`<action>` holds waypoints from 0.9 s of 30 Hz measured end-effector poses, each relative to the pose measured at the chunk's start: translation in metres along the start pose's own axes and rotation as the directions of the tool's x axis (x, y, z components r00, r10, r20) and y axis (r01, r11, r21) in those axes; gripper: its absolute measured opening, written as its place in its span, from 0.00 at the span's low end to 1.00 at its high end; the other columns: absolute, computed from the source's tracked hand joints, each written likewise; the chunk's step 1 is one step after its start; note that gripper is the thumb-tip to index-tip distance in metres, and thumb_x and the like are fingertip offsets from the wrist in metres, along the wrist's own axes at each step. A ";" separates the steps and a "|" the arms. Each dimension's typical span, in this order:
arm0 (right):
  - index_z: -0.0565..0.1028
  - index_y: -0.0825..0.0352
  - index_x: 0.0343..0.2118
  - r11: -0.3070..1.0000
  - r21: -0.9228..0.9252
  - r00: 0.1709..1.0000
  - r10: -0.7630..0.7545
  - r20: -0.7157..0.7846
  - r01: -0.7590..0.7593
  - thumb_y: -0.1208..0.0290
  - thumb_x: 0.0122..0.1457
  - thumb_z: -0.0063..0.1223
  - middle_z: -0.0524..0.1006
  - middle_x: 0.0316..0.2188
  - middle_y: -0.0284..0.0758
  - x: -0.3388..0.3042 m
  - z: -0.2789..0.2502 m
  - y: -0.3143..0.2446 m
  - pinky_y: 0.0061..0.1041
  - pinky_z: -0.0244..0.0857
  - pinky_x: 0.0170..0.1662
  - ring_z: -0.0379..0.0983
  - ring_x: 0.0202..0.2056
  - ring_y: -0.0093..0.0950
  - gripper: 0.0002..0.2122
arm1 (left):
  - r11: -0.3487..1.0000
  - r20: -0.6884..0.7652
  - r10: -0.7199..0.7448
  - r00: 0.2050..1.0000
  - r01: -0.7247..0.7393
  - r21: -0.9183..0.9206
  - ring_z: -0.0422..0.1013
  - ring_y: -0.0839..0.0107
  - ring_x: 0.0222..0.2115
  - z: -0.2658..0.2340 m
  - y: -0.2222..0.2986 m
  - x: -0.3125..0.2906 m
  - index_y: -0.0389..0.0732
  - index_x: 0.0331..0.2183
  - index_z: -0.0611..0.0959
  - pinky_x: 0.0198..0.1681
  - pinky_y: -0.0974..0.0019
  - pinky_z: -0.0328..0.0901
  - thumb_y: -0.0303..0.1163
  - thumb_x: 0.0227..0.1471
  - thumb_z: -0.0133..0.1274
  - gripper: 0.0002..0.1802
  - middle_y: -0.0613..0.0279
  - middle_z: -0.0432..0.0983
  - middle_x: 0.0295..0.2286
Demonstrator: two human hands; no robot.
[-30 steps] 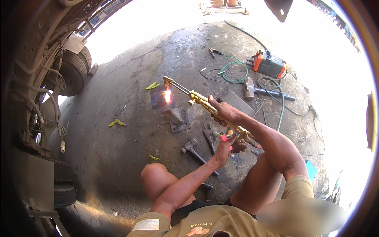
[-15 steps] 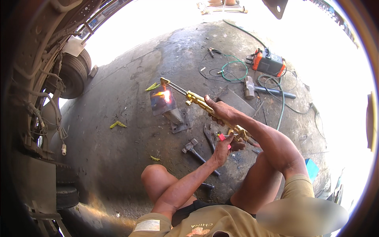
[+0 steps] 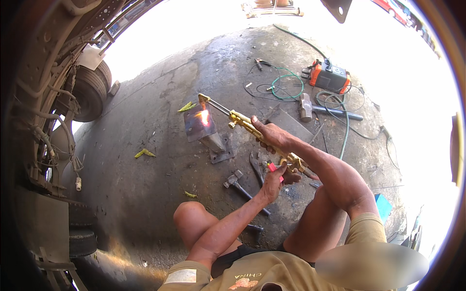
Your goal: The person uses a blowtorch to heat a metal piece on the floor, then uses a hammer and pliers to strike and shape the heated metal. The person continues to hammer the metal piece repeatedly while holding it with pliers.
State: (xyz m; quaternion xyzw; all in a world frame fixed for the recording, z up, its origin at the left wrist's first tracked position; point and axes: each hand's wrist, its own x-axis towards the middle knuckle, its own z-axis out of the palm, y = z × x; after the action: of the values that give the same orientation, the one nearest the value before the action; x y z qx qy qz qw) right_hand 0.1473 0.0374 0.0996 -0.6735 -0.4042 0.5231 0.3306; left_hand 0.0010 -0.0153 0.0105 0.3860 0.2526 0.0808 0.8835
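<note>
A brass cutting torch (image 3: pixel 245 122) slants up and to the left, with my right hand (image 3: pixel 272 135) closed around its body. Its lit tip points down at a square dark metal plate (image 3: pixel 196 130), where an orange-white flame (image 3: pixel 204 116) plays on the surface. That plate tops a short post standing on a flanged base (image 3: pixel 223 154). Below, my left hand (image 3: pixel 274 184) closes on a pink-red lighter (image 3: pixel 272 167), its fingers beside the brass valves at the torch's rear. Whether those fingers touch a valve is hard to see.
Near my knees lie a hammer (image 3: pixel 234 178) and a wrench (image 3: pixel 256 165). Farther right are a flat metal plate (image 3: pixel 291 123), a sledgehammer (image 3: pixel 306 107), cables and an orange-black welding machine (image 3: pixel 330 76). A truck's wheel (image 3: pixel 87 94) and underside line the left.
The flame's glow on the plate has narrowed and become less spread to the left. The torch tip has shifted very slightly; both hands keep their grips.
</note>
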 end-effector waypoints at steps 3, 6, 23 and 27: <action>0.73 0.66 0.24 1.000 0.003 1.000 0.008 -0.004 -0.008 0.21 0.55 0.23 0.67 0.18 0.29 -0.003 -0.002 -0.001 0.26 0.60 0.20 0.65 0.19 0.19 0.44 | 1.000 0.009 -0.003 1.000 0.003 0.004 0.78 0.68 0.38 0.002 0.001 0.000 0.40 0.47 0.78 0.45 0.64 0.66 0.53 0.68 0.35 0.28 0.57 0.81 0.37; 0.73 0.66 0.24 1.000 -0.006 1.000 0.014 -0.006 -0.014 0.21 0.56 0.22 0.67 0.17 0.28 -0.008 -0.005 -0.003 0.26 0.60 0.20 0.65 0.19 0.20 0.43 | 1.000 0.032 -0.008 0.999 0.008 0.011 0.78 0.68 0.38 0.004 0.001 0.000 0.40 0.47 0.78 0.44 0.64 0.66 0.52 0.68 0.36 0.27 0.57 0.82 0.37; 0.71 0.67 0.20 0.998 -0.062 0.999 0.022 -0.026 -0.024 0.23 0.58 0.20 0.66 0.14 0.30 -0.032 -0.011 -0.003 0.29 0.60 0.19 0.65 0.17 0.22 0.44 | 0.999 0.124 0.008 0.992 -0.013 0.040 0.79 0.66 0.39 0.020 -0.004 0.001 0.36 0.49 0.77 0.47 0.63 0.70 0.50 0.68 0.37 0.27 0.53 0.83 0.37; 0.72 0.67 0.21 0.998 -0.062 0.999 0.030 -0.014 -0.030 0.23 0.57 0.21 0.66 0.15 0.30 -0.034 -0.013 -0.001 0.28 0.60 0.19 0.65 0.17 0.23 0.44 | 0.994 0.162 -0.002 0.987 -0.015 0.106 0.79 0.67 0.38 0.021 -0.003 0.000 0.36 0.47 0.78 0.45 0.64 0.70 0.52 0.68 0.37 0.29 0.54 0.83 0.36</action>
State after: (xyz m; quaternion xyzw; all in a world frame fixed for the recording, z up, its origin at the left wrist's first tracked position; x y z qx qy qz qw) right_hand 0.1552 0.0072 0.1186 -0.6930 -0.4080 0.5106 0.3043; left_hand 0.0117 -0.0309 0.0202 0.4386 0.1828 0.0383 0.8790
